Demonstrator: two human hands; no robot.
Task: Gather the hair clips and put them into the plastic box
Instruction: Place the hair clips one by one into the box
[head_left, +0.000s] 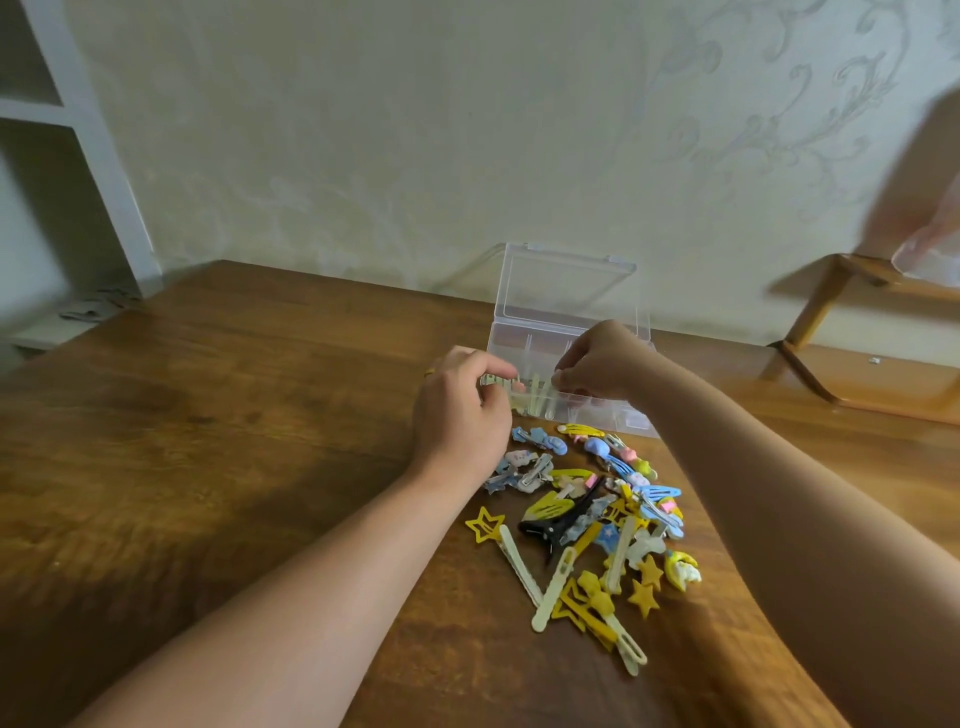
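Clear plastic box (563, 317) open, lid up; colourful hair clips (597, 519) heaped just in front

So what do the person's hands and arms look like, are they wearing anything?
Both forearms are bare, with no sleeves, gloves or watch in view. The left hand has a yellow, gold-looking ring on one finger. The right hand shows no ring or other jewellery from this angle.
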